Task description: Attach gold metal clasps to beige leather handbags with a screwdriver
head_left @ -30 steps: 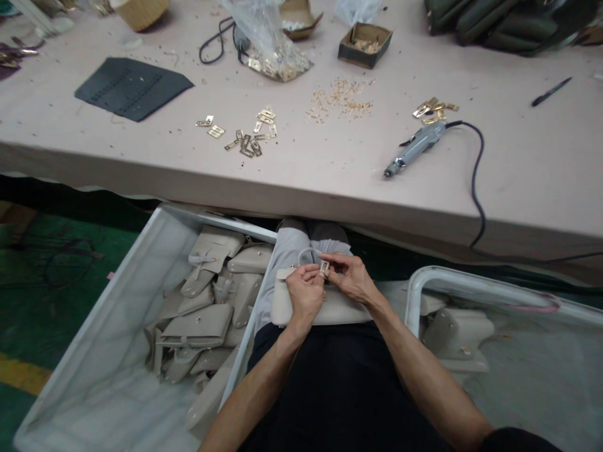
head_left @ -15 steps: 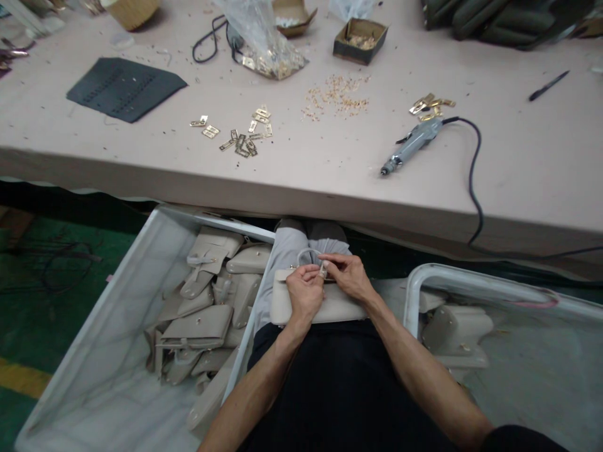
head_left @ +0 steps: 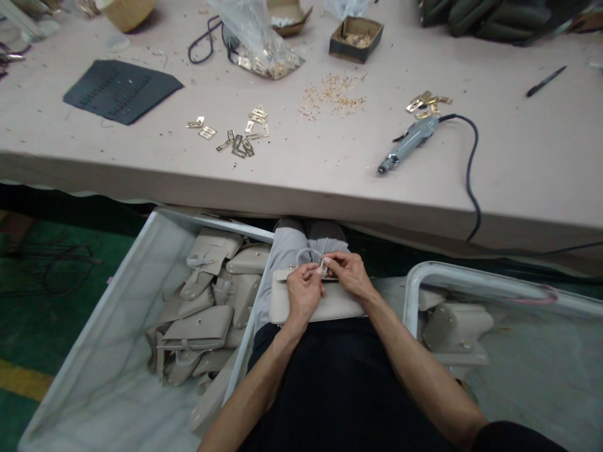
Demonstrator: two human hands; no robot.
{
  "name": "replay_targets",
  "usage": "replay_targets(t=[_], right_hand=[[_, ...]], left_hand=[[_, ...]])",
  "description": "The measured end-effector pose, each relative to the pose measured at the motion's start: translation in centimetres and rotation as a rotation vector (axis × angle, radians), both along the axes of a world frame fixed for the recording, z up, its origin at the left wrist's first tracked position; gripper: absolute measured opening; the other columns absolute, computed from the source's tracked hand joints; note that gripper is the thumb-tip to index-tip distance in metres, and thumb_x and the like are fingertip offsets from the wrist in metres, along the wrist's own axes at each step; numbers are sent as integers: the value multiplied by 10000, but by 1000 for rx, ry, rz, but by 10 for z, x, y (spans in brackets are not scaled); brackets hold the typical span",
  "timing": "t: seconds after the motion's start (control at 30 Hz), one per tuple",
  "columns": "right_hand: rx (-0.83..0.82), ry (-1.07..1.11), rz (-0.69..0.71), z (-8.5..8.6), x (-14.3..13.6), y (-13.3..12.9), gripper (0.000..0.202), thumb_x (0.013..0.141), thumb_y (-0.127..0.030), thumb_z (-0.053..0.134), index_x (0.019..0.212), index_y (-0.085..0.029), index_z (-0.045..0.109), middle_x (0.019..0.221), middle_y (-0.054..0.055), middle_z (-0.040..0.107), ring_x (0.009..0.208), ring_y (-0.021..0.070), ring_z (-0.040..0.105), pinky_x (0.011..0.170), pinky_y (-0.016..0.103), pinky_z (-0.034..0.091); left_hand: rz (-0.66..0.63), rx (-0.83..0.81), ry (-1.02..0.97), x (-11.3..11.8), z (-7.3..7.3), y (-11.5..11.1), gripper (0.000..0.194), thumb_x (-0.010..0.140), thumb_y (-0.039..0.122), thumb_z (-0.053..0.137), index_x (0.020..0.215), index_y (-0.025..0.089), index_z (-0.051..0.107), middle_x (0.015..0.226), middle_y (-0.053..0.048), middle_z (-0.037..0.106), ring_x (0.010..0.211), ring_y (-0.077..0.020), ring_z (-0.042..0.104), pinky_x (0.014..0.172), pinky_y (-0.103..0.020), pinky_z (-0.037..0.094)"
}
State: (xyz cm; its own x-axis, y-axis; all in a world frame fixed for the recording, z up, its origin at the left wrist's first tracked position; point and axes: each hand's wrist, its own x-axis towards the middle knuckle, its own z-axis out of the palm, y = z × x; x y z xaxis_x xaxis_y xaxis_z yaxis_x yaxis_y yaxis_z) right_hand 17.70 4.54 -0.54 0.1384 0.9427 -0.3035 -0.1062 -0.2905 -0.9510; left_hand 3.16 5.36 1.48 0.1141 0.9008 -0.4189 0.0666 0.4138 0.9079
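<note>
A beige handbag (head_left: 339, 307) lies across my lap, with its thin handle loop (head_left: 308, 252) rising at the far side. My left hand (head_left: 304, 290) rests over the bag, fingers pinched on a small pale piece at the handle's end. Close beside it, my right hand (head_left: 347, 273) pinches the same piece from the right, thumb and forefinger together. A small glint of gold shows between the two sets of fingertips. The fingers partly hide this piece, so its exact shape cannot be made out.
A grey electric screwdriver (head_left: 409, 145) with a dark cable lies on the table (head_left: 301, 169). Near it are gold metal plates (head_left: 242, 144) and scattered tiny gold parts (head_left: 334, 94). White bins hold beige bags on my left (head_left: 198, 326) and right (head_left: 456, 333).
My fingers have shifted slightly around the small piece; the right hand's fingertips sit a little differently. The bag stays on my lap, and the view has tilted slightly.
</note>
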Motion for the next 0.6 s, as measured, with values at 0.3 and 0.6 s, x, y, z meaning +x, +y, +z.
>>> replay_targets(t=[0.3,0.6], right_hand=[[-2,-140,-4,0,-5,6,298,825,-492,767,848,-196,789,753,49,720,643,189,646,579,285,530],[-101,106,-32,-11,-11,12,370,730,-499,818,806,-144,750,629,21,645,515,132,549,494,248,482]], left_hand=[[-91,-47,17,0,-1,2,221,820,230,702,990,105,768,765,-91,776,415,-102,582,379,-199,460],[-2,-100,-16,1,-4,5,223,751,230,688,898,73,748,688,-82,747,359,-95,492,321,-242,471]])
